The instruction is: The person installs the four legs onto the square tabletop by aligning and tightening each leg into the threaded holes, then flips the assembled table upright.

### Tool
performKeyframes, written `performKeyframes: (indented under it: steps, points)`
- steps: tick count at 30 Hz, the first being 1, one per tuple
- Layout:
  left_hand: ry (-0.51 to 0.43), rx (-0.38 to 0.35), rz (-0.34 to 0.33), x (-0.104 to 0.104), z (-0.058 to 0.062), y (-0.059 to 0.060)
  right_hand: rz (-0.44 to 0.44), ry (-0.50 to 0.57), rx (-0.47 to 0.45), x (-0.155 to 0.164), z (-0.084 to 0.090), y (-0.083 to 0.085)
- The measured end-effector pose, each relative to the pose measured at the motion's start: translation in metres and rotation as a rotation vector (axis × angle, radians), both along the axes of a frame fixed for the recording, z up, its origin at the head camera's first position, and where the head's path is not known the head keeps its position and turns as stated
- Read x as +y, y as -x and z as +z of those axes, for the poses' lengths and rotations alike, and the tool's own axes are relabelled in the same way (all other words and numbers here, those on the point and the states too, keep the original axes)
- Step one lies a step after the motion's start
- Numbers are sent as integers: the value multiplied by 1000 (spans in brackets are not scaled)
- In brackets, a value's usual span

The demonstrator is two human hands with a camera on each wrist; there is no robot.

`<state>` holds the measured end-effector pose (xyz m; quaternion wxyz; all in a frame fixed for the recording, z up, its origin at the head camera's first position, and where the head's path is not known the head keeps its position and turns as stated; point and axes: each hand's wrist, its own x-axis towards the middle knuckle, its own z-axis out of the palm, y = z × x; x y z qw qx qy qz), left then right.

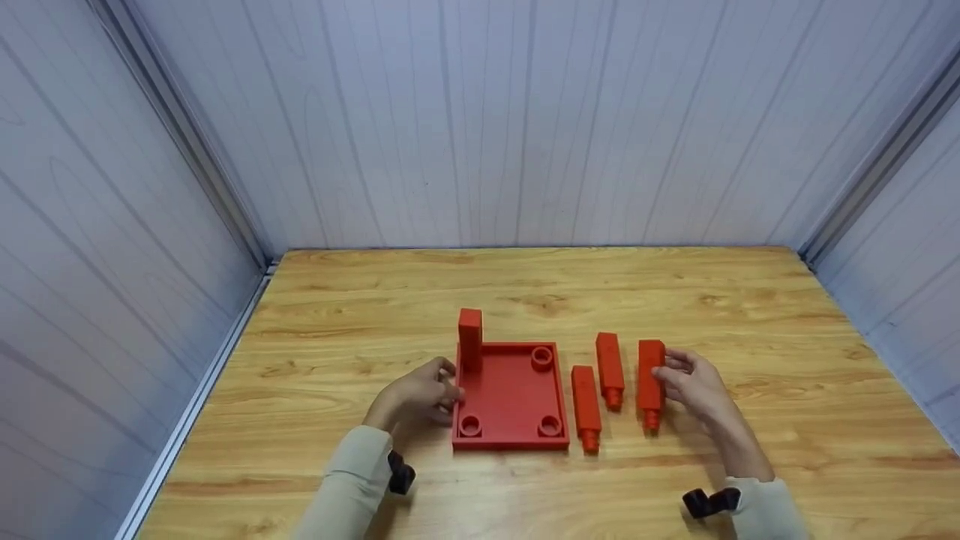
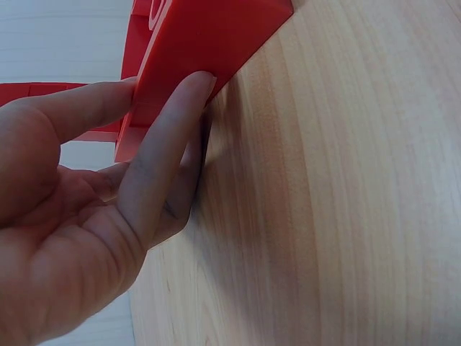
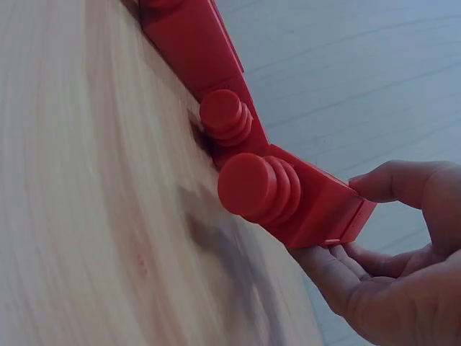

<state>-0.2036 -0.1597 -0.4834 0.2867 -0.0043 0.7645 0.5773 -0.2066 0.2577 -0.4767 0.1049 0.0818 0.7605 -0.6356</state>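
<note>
Fingers first: the right hand (image 1: 694, 382) has its thumb and fingertips pinched on the far end of a red peg (image 1: 650, 381), the rightmost of three lying on the wooden table (image 1: 787, 330). From the right wrist you can see that peg (image 3: 302, 194) tipped up, its ribbed round plug end clear of the wood, thumb on one face and fingers on the opposite one. Just left of it lies a second peg (image 1: 610, 369), flat on the table, and left again a third peg (image 1: 586, 406), a little nearer the person, both with their round plugs pointing toward the table's near edge. Over on the other side, the left hand (image 1: 420, 396) is against the left edge of the red tray (image 1: 511, 396); the left wrist view shows straight fingers (image 2: 162, 155) pressed flat along its side wall, thumb up near the rim, nothing curled around it. That tray sits flat near the middle of the table, with round sockets in three corners and a fourth peg (image 1: 470, 339) standing upright in the far left corner. Pale panelled walls (image 1: 480, 112) close in the table on three sides.
</note>
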Motion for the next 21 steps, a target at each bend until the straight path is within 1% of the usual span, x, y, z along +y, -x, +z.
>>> performKeyframes:
  steps: [5, 9, 21]
  points:
    - [-11, 5, -11, 1, 0, 1, 1, 67, 65, -3, 2, -1]
    - [-14, 4, -11, 1, 0, 1, -4, 119, 89, -6, 4, -1]
    - [-16, -7, -4, 1, 0, 1, -20, 93, 136, -17, 11, 0]
